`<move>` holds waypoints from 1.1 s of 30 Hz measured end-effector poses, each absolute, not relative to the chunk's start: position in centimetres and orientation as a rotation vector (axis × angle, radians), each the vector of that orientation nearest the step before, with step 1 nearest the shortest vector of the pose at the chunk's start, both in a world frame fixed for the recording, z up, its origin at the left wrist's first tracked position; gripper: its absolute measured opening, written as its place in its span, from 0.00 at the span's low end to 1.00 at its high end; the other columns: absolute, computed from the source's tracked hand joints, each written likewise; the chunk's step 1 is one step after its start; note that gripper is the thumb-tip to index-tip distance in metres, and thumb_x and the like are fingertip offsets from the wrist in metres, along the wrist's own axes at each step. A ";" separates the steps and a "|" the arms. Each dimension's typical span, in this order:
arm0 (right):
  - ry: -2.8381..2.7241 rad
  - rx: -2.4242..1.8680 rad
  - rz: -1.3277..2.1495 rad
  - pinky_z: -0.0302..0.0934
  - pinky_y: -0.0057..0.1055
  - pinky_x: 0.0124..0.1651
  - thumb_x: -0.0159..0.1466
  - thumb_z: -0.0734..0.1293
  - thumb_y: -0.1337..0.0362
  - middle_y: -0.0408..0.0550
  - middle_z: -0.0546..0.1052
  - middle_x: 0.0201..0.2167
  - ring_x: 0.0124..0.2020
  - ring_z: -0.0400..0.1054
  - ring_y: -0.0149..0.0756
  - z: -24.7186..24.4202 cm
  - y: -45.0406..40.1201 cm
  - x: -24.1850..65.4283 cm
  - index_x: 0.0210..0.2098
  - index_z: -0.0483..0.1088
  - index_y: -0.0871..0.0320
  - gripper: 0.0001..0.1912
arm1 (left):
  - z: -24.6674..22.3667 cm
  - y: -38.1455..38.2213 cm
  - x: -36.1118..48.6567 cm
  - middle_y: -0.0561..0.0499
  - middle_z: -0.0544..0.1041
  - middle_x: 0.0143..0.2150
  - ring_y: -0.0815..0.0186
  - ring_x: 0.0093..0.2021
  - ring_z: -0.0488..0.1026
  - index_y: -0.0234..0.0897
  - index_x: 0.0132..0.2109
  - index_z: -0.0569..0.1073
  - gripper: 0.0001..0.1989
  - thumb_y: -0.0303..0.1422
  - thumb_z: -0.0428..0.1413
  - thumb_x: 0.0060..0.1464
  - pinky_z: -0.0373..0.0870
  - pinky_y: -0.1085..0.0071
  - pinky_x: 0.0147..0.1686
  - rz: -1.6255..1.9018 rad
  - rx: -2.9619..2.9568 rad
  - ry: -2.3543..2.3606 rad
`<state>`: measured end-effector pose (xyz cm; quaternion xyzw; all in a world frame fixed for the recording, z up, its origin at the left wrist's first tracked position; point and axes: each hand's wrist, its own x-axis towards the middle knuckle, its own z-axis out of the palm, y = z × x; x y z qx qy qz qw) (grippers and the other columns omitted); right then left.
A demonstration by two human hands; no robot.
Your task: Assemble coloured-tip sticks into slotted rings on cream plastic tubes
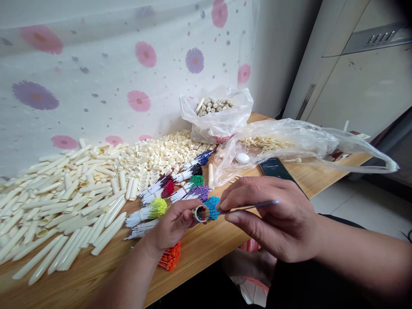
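Cream tube (201, 213) | left fingers (184, 219) closed round it | right fingers (247, 193) pinching thin rod (268, 203) | red bag print (224, 138) unreadable

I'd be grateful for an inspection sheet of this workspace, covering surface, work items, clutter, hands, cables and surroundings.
Surface: wooden table, largely covered on its left side.
Work items: cream ring with coloured bits inside; slim tool; loose cream tubes; bundled coloured-tip sticks.
Clutter: white bag of round parts, clear bag, dark phone.
Hands: left hand holds the ring; right hand holds the tool near its opening.
Cables: nothing seen for certain; a thin dark line at the right edge is unclear.
Surroundings: flowered sheet behind, tiled floor.
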<state>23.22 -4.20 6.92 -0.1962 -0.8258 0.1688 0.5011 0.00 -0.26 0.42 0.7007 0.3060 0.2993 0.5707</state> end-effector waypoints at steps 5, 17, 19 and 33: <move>-2.004 -0.496 0.364 0.70 0.27 0.37 0.63 0.63 0.75 0.49 0.78 0.31 0.35 0.74 0.32 6.9 -4.2 23.2 0.39 0.68 0.60 0.07 | 0.2 -0.1 -0.2 0.49 0.70 0.29 0.67 0.29 0.62 0.35 0.35 0.75 0.27 0.57 0.51 0.54 0.61 0.71 0.30 0.652 1.608 0.648; -1.967 -0.494 0.369 0.70 0.27 0.37 0.64 0.63 0.74 0.49 0.78 0.32 0.35 0.74 0.32 6.8 -4.1 23.1 0.40 0.68 0.60 0.06 | -0.5 0.1 -0.3 0.52 0.63 0.27 0.68 0.27 0.55 0.34 0.35 0.74 0.30 0.60 0.49 0.53 0.55 0.71 0.26 0.688 1.598 0.686; -1.967 -0.493 0.361 0.71 0.27 0.38 0.64 0.63 0.74 0.49 0.78 0.32 0.35 0.75 0.32 6.7 -4.2 23.0 0.40 0.68 0.60 0.06 | -0.5 0.0 -0.3 0.51 0.65 0.27 0.69 0.27 0.56 0.34 0.36 0.75 0.31 0.60 0.49 0.52 0.55 0.71 0.26 0.707 1.602 0.710; -2.298 -1.050 0.226 0.57 0.26 0.29 0.60 0.62 0.73 0.44 0.71 0.26 0.26 0.63 0.28 4.6 1.2 28.8 0.29 0.68 0.61 0.05 | -0.5 0.8 -0.4 0.52 0.66 0.29 0.66 0.30 0.61 0.38 0.35 0.74 0.23 0.55 0.54 0.53 0.60 0.69 0.31 0.950 1.692 0.805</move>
